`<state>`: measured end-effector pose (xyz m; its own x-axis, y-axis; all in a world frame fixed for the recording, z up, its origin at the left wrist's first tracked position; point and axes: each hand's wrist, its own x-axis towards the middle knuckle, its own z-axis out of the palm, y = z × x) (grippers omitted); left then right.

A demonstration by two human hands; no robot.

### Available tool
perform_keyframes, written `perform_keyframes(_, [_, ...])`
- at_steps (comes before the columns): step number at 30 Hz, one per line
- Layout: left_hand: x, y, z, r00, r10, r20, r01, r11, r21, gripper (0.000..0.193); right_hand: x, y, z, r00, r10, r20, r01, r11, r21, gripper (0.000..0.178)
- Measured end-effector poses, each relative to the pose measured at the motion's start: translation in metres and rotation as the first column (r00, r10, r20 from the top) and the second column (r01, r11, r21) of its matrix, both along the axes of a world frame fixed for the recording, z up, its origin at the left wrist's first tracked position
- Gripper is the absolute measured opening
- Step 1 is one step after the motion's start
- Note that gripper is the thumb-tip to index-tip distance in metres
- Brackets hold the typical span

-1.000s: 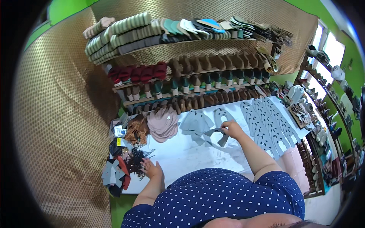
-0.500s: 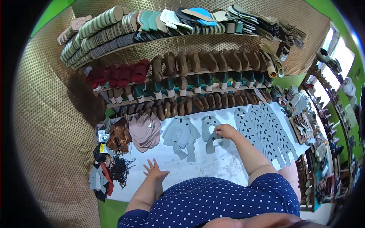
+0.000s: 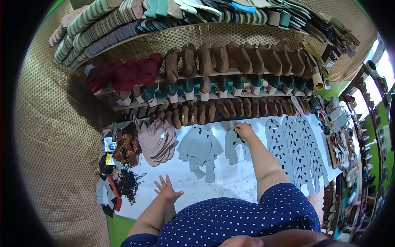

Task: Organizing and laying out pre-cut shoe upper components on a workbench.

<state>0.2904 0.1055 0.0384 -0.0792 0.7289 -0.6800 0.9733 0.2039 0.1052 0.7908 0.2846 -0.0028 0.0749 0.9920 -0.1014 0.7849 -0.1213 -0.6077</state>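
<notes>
On the white table, my right hand (image 3: pixel 245 131) pinches the top of a grey arch-shaped shoe-upper piece (image 3: pixel 231 150). My forearm hides part of its right leg. Toward the front left, my left hand (image 3: pixel 167 191) has its fingers spread over the tabletop and holds nothing. Between my hands and a little farther off lies a pile of similar grey pieces (image 3: pixel 200 144), fanned out and overlapping. Long overlapping rows of grey arch pieces with small black marks (image 3: pixel 294 152) lie right of my right forearm.
Pink cut pieces (image 3: pixel 156 142), brown patterned scraps (image 3: pixel 128 146) and black stringy material (image 3: pixel 128 183) lie at the left. Behind the table, shelves hold brown shoe lasts (image 3: pixel 242 59), dark red slippers (image 3: pixel 129 74) and stacked soles (image 3: pixel 105 33). A loaded rack (image 3: pixel 362 123) stands right.
My right hand has carried the arch-shaped piece away from me, onto the matching one behind it, so the two now overlap. My left hand keeps its spread pose. The view has shifted slightly.
</notes>
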Motion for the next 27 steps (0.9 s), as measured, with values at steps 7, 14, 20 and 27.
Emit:
perform_keyframes(7, [-0.002, 0.001, -0.002, 1.0, -0.002, -0.022, 0.001, 1.0, -0.026, 0.149, 0.006, -0.012, 0.021, 0.974, 0.102, 0.202, -0.084, 0.992, -0.095, 0.02])
perform_keyframes(14, [-0.002, -0.001, 0.004, 0.999, 0.019, -0.049, -0.021, 0.999, -0.034, 0.147, 0.009, -0.03, 0.034, 0.973, 0.19, 0.127, -0.175, 0.977, -0.122, 0.013])
perform_keyframes(20, [0.003, 0.003, 0.002, 0.999, 0.005, -0.045, -0.007, 0.999, -0.035, 0.148, 0.022, -0.005, 0.017, 0.992, 0.117, -0.042, -0.119, 0.992, -0.04, 0.016])
perform_keyframes(27, [0.0, -0.001, -0.001, 0.998, 0.015, -0.056, -0.016, 1.0, -0.022, 0.148, -0.006, 0.008, 0.014, 0.98, 0.018, 0.2, -0.001, 0.996, -0.085, 0.022])
